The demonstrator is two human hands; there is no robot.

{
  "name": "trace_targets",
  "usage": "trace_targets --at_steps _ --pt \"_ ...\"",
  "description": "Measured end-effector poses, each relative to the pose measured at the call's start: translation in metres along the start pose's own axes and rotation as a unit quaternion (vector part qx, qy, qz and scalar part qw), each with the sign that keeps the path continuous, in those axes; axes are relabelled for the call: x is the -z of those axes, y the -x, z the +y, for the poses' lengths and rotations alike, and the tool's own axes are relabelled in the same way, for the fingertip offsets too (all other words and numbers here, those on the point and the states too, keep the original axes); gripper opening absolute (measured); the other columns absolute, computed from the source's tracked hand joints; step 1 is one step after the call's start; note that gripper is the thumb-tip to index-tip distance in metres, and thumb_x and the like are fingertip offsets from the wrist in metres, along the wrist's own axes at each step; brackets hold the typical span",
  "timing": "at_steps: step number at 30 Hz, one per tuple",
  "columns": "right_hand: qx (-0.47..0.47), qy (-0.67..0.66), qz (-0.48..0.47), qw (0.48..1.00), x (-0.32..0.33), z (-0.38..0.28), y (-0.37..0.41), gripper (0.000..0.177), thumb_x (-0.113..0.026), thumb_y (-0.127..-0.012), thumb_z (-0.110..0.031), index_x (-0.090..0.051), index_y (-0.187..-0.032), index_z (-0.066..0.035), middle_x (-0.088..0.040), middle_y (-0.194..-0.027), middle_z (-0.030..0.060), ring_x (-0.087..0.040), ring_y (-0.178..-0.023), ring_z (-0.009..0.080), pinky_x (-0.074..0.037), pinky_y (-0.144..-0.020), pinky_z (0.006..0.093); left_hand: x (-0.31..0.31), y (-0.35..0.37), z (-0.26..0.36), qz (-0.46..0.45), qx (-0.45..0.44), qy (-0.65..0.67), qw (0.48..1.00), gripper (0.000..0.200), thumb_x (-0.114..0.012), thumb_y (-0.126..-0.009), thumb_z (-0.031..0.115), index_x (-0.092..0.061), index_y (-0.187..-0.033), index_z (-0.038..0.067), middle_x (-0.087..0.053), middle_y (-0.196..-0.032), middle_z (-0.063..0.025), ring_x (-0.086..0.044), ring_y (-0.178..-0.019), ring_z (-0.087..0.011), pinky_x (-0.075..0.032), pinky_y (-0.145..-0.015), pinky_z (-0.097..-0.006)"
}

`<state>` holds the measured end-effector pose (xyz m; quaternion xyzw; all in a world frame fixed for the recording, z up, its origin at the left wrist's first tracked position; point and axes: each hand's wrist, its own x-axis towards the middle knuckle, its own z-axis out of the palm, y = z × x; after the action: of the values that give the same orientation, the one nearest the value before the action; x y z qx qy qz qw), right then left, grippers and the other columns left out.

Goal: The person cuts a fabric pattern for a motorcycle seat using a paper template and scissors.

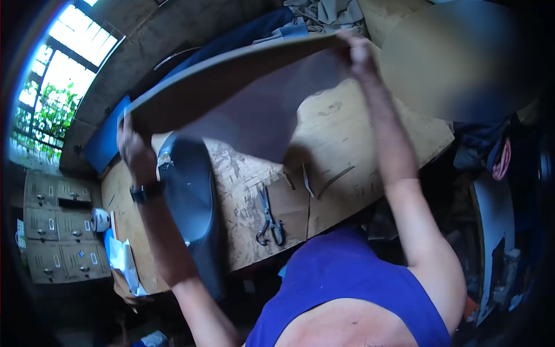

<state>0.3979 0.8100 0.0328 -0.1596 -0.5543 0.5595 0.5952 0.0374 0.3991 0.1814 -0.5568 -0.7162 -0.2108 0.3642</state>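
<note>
A large sheet of brown, leather-like material (pixel 231 87) is stretched in the air above the wooden table. My left hand (pixel 136 147) is closed on its near-left corner. At the far right corner, my right hand (pixel 358 55) grips the same sheet, slightly blurred. Its lower edge hangs in an uneven outline. Beneath and left of it lies a long black padded seat (pixel 188 191), partly covered by my left forearm. A pair of scissors (pixel 269 220) rests near the table's front edge, beside a flat brown piece (pixel 289 199) and thin cut strips (pixel 337 178).
The scuffed wooden table (pixel 358 139) ends just before my body. Metal drawers (pixel 58 225) stand at the left, with a round white object (pixel 100 220) and white paper (pixel 122 263) nearby. Crumpled cloth (pixel 329 14) lies at the back. Dark fabric (pixel 480 144) is at the right.
</note>
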Motion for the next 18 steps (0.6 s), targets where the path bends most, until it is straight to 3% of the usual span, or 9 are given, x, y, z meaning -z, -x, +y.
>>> trace_targets --at_steps 1,2,4,6,8,10,12,15,18 --pt "-0.075 -0.050 0.091 0.992 0.004 -0.066 0.002 0.024 -0.067 -0.098 -0.024 -0.073 -0.112 -0.005 -0.072 -0.098 0.0054 -0.067 -0.089 0.0132 -0.055 -0.081 0.0303 -0.009 -0.026 0.023 0.056 -0.016 -0.009 0.998 0.039 -0.059 -0.098 0.009 -0.059 -0.133 -0.008 -0.066 -0.120 -0.0251 -0.063 -0.111 -0.0390 -0.051 -0.097 -0.0444" --pt "-0.007 -0.026 0.074 0.997 0.040 -0.086 -0.006 0.022 -0.066 -0.097 -0.017 -0.071 -0.114 -0.004 -0.072 -0.104 0.0071 -0.071 -0.083 0.0163 -0.058 -0.069 0.0306 -0.017 -0.041 0.050 0.039 0.110 0.230 0.966 0.032 -0.058 -0.102 0.016 -0.061 -0.125 -0.006 -0.067 -0.116 -0.0211 -0.064 -0.106 -0.0330 -0.052 -0.093 -0.0409" --pt "-0.011 0.012 0.100 0.995 0.073 -0.139 0.018 0.024 -0.070 -0.094 -0.017 -0.069 -0.114 -0.003 -0.072 -0.101 0.0066 -0.071 -0.082 0.0167 -0.057 -0.067 0.0305 -0.026 -0.063 0.101 0.067 0.299 0.523 0.795 0.033 -0.055 -0.108 0.027 -0.065 -0.114 -0.004 -0.069 -0.106 -0.0127 -0.066 -0.093 -0.0216 -0.053 -0.084 -0.0341" --pt "-0.039 0.017 0.109 0.993 0.101 -0.168 0.053 0.027 -0.072 -0.093 -0.017 -0.067 -0.115 -0.003 -0.072 -0.099 0.0070 -0.071 -0.081 0.0170 -0.057 -0.063 0.0313 -0.083 -0.031 0.096 -0.036 0.185 0.274 0.943 0.037 -0.054 -0.108 0.025 -0.066 -0.122 -0.007 -0.069 -0.113 -0.0127 -0.063 -0.103 -0.0215 -0.051 -0.092 -0.0350" --pt "-0.114 0.047 0.114 0.986 0.138 -0.145 0.107 0.029 -0.071 -0.093 -0.015 -0.065 -0.118 -0.004 -0.072 -0.101 0.0066 -0.071 -0.081 0.0160 -0.056 -0.059 0.0312 -0.128 0.011 0.130 -0.113 0.374 0.542 0.744 0.035 -0.059 -0.106 0.029 -0.069 -0.116 -0.003 -0.070 -0.105 -0.0071 -0.065 -0.094 -0.0166 -0.052 -0.088 -0.0309" --pt "-0.199 0.082 0.192 0.958 0.155 -0.123 0.168 0.037 -0.072 -0.091 -0.014 -0.061 -0.125 -0.004 -0.070 -0.111 0.0057 -0.071 -0.085 0.0157 -0.058 -0.059 0.0320 -0.187 0.076 0.148 -0.233 0.430 0.570 0.660 0.032 -0.063 -0.103 0.031 -0.070 -0.109 0.000 -0.067 -0.088 -0.0008 -0.061 -0.075 -0.0084 -0.049 -0.066 -0.0244" --pt "-0.225 0.095 0.249 0.937 0.199 -0.071 0.241 0.037 -0.070 -0.092 -0.013 -0.059 -0.125 -0.002 -0.067 -0.118 0.0067 -0.069 -0.094 0.0155 -0.059 -0.060 0.0310 -0.217 0.144 0.175 -0.352 0.452 0.474 0.669 0.031 -0.063 -0.102 0.032 -0.070 -0.104 0.002 -0.063 -0.072 0.0011 -0.053 -0.055 -0.0081 -0.038 -0.045 -0.0257" --pt "-0.354 -0.002 0.311 0.882 0.230 -0.065 0.336 0.027 -0.066 -0.088 -0.012 -0.059 -0.113 -0.004 -0.067 -0.086 0.0071 -0.064 -0.057 0.0180 -0.053 -0.046 0.0304 -0.238 0.243 0.218 -0.406 0.513 0.469 0.593 0.029 -0.062 -0.102 0.029 -0.070 -0.104 0.002 -0.064 -0.074 -0.0004 -0.054 -0.054 -0.0089 -0.040 -0.044 -0.0275" --pt "-0.401 0.014 0.363 0.841 0.232 -0.100 0.359 0.030 -0.066 -0.087 -0.018 -0.061 -0.113 -0.005 -0.068 -0.086 0.0058 -0.063 -0.059 0.0164 -0.053 -0.050 0.0315 -0.225 0.279 0.245 -0.452 0.522 0.486 0.536 0.026 -0.062 -0.103 0.029 -0.071 -0.111 0.005 -0.068 -0.081 0.0013 -0.058 -0.061 -0.0065 -0.042 -0.046 -0.0236"
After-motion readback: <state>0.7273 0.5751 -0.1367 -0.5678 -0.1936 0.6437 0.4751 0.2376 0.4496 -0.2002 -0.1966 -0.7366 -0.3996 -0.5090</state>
